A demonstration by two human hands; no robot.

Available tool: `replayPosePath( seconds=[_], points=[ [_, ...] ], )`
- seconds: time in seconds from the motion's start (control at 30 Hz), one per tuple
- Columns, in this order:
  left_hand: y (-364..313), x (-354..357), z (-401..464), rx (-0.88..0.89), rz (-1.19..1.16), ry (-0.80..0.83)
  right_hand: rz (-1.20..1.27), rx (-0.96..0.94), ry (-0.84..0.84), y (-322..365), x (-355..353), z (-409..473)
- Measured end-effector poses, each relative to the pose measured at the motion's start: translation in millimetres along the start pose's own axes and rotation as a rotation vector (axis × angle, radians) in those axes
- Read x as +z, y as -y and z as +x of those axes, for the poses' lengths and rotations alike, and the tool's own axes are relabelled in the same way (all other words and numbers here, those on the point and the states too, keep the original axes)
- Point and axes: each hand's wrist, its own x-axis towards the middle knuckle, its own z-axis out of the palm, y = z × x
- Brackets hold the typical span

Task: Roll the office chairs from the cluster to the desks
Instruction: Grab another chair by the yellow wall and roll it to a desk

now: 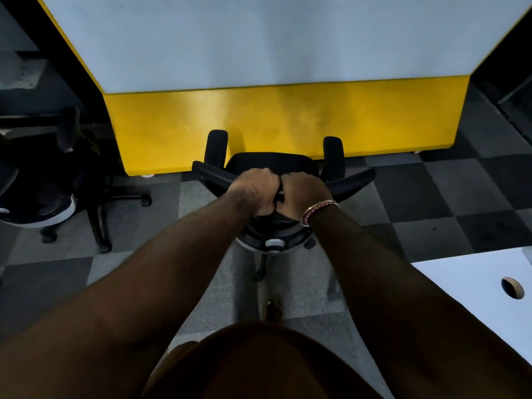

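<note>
Fingers of left hand (254, 190) and right hand (302, 194) seemingly curled around chair backrest (349, 181).

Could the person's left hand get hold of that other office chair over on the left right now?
Probably not: the left hand grips the black chair's backrest, and the second chair sits well off to the side.

Dim indoor light, brighter on the desk top (259, 38), dark murky corners, wide-angle bending at edges

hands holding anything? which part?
Both the left hand and right hand grip the office chair at the top middle of its backrest.
</note>
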Motion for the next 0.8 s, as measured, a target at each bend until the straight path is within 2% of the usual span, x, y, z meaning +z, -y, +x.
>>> replayPosePath(
  seconds=[0.13, 0.47, 0.8],
  points=[
    [0.0, 1.6, 21.7, 0.043, 0.058, 0.106, 0.048, -0.06, 0.059, -14.1, 12.7, 11.7],
    [9.8, 2.1, 33.5, 0.089, 0.024, 0.127, -0.058, -0.06, 0.036, -16.1, 13.3, 19.1],
    [43.9, 15.2, -2.9, 0.118, 0.037, 0.107, -0.11, 0.09, 0.06, 50.1, 18.2, 10.7]
  ],
)
